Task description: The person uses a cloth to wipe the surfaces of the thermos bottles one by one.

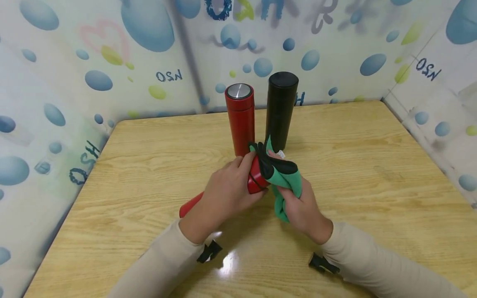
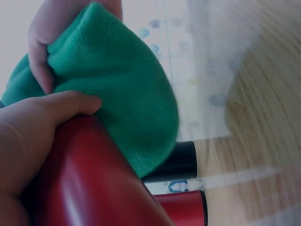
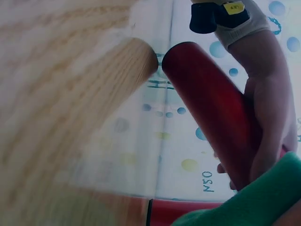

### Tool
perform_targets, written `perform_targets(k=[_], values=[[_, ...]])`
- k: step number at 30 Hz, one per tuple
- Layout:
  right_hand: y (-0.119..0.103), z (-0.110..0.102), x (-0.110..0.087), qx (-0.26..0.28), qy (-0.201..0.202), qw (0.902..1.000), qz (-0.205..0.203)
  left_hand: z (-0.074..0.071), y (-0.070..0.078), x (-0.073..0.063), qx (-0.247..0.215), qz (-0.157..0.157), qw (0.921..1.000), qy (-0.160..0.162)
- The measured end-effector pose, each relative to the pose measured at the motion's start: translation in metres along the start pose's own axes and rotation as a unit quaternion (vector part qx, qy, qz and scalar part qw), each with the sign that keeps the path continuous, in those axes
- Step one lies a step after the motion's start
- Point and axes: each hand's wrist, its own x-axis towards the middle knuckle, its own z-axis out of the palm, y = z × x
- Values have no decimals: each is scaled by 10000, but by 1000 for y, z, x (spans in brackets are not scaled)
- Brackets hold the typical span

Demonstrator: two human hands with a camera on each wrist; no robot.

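Observation:
My left hand (image 1: pixel 225 188) grips a red vacuum flask (image 1: pixel 192 203), tilted above the table. The flask's smooth side (image 3: pixel 211 103) runs out past my wrist in the right wrist view. At its upper end my right hand (image 1: pixel 303 209) pinches a green cloth (image 1: pixel 290 181) with a black side, bunched against the flask's top. Seen from the left wrist, the cloth (image 2: pixel 127 84) spreads over that end and hides it. The left thumb (image 2: pixel 77 103) lies along the flask next to the cloth.
Behind my hands stand an upright red flask (image 1: pixel 241 124) with a silver lid top and a taller black flask (image 1: pixel 282 109). The wooden table (image 1: pixel 167 153) meets a patterned wall covering (image 1: pixel 208 62) at its back. Black camera mounts (image 1: pixel 209 251) sit at both wrists.

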Motion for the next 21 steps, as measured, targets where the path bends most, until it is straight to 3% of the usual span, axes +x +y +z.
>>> perform_targets(k=[4,7,13,17,21], values=[[-1,-1,2,-47,137,9999,64,-4,2,0,-168,-45,9998,-66],[-1,0,3,-53,230,9995,-192,-7,2,0,-225,-73,9997,-21],[-2,1,3,424,127,9973,-593,-6,2,1,-283,-137,9995,-80],[0,1,0,797,138,9956,-469,-4,2,0,-279,-162,9994,-150],[0,-1,-2,799,389,9958,229,-4,1,-1,-401,-34,9991,99]])
